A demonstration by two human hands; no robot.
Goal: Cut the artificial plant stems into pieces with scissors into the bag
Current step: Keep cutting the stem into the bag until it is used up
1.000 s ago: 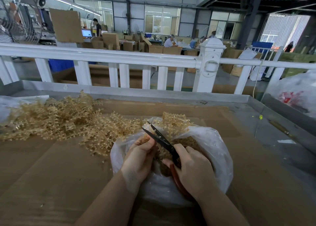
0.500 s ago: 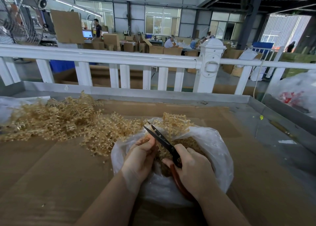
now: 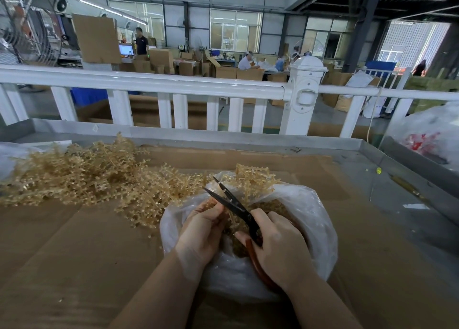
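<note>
Because the uncut heap of golden artificial plant stems [image 3: 82,177] sprawls on the cardboard just left of the clear plastic bag [image 3: 313,219], snipped bits could scatter outside its slumped mouth. Over that mouth the left hand [image 3: 201,231] pinches a sprig [image 3: 250,179], while the right hand [image 3: 280,246] grips the red-handled scissors [image 3: 236,207], blades parted. Those blade tips sit close to the left fingers, so a hasty snip could nick them or slash the thin film.

1. Cardboard sheet [image 3: 74,254] lies flat under the fingers, covering the metal table [image 3: 397,204].
2. White railing [image 3: 149,85] runs across, well beyond the fingertips.
3. White plastic sack [image 3: 434,134] with red print sits far right.
4. Big fan [image 3: 27,30] far left; cardboard boxes [image 3: 161,57] behind the railing.
</note>
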